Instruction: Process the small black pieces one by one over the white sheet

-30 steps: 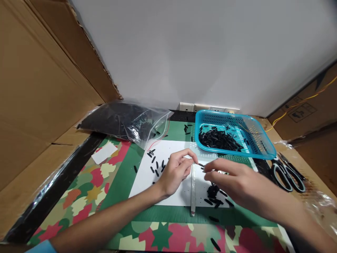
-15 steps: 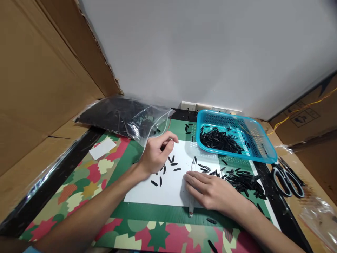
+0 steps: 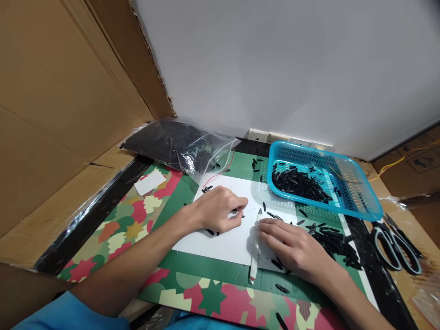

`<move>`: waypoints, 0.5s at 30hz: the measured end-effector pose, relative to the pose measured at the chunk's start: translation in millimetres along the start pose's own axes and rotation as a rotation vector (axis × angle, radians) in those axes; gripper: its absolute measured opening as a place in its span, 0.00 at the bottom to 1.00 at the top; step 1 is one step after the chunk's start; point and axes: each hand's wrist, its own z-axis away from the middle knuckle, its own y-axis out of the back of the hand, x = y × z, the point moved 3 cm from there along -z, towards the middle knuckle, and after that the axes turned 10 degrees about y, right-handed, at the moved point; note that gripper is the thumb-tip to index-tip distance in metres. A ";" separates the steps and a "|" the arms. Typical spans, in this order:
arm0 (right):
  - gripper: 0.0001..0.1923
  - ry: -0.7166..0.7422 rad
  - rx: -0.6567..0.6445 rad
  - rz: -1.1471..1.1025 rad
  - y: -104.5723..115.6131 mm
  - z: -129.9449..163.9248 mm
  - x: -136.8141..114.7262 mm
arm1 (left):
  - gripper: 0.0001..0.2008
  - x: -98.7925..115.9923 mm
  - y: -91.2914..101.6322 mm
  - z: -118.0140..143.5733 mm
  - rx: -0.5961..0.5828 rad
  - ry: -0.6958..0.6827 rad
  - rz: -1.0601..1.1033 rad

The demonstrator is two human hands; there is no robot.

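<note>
So the small black pieces sit scattered on the white sheet in the middle of the counter, right under the left hand. Its fingers are curled in loosely with the tips pressed down on a few pieces; can't tell if any are actually pinched. The right hand lies flat at about 3 o'clock from the left one, fingers spread and stretched out, resting on the sheet just beside a thin white stick that runs toward 6 o'clock. Not holding anything as far as I can see.

A bigger heap of black pieces is piled just past the right hand, at 3 o'clock. Further out at 1 o'clock, the blue basket has a mound of the same pieces in its left half. At 11 o'clock a clear zip bag lies on its side, stuffed with black pieces, mouth facing the sheet. Scissors are out at the far right edge.

Compared to half a second ago, the left hand has dropped from near the bag mouth down onto the sheet, and the right hand is pretty much where it was.
</note>
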 end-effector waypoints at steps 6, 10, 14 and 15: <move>0.14 -0.083 0.152 -0.029 2.0 10.2 9.2 | 0.03 4.1 7.4 4.7 -0.110 0.073 -0.084; 0.13 -0.224 0.227 -0.206 2.3 11.1 14.5 | 0.02 8.4 5.9 3.6 -0.162 0.117 -0.016; 0.13 -0.299 0.259 -0.231 4.8 12.1 18.7 | 0.03 5.3 5.6 4.0 -0.145 0.147 -0.058; 0.13 -0.303 0.260 -0.225 4.9 12.4 19.3 | 0.04 3.7 6.4 4.3 -0.141 0.152 -0.057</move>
